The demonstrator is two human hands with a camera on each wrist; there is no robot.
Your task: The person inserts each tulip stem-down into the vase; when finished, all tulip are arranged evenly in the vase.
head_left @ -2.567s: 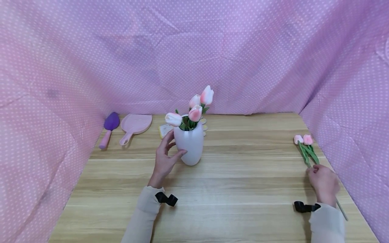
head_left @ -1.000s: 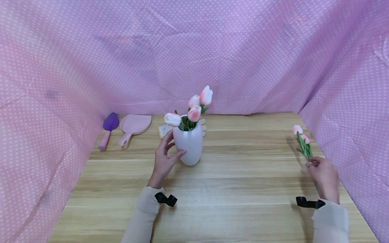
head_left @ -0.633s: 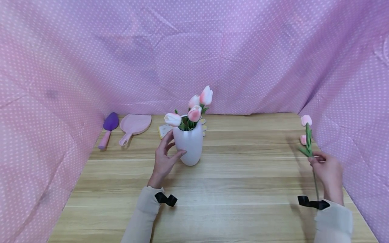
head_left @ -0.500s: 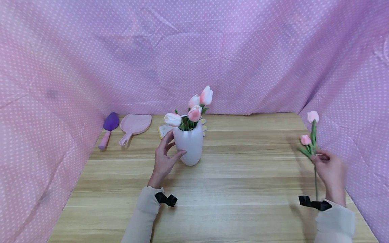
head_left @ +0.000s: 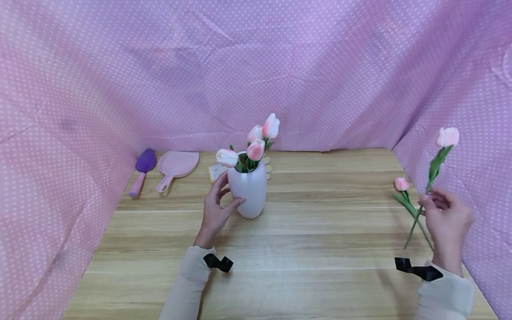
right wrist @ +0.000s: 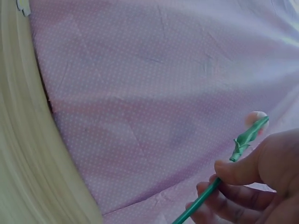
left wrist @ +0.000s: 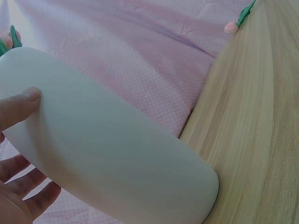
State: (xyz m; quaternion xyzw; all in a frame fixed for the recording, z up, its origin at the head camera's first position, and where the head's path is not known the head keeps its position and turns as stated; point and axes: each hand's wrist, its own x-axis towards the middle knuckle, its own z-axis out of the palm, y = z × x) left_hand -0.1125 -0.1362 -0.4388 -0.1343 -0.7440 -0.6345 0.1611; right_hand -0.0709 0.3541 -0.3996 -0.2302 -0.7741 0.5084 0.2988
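Observation:
A white vase (head_left: 249, 191) stands on the wooden table, holding several pink-and-white tulips (head_left: 256, 149). My left hand (head_left: 216, 213) grips its left side, thumb across the front and fingers behind. The left wrist view shows the thumb pressed to the vase (left wrist: 107, 140). Over at the right, my right hand (head_left: 448, 222) pinches the green stem of one tulip (head_left: 448, 138) between thumb and fingers, bloom up and stem slanting down. A second tulip (head_left: 402, 184) lies on the table just left of that hand, its stem crossing behind the held one in the head view.
A purple trowel with a pink handle (head_left: 146, 161) and a pink dustpan-like scoop (head_left: 180, 163) lie at the back left. A small yellow-edged card (head_left: 217, 171) sits behind the vase. Pink dotted cloth (head_left: 256, 66) hangs around the table's back and sides.
My right hand has lifted one tulip off the table, separating it from the other, and moved up and to the right with it. My left hand stays on the vase.

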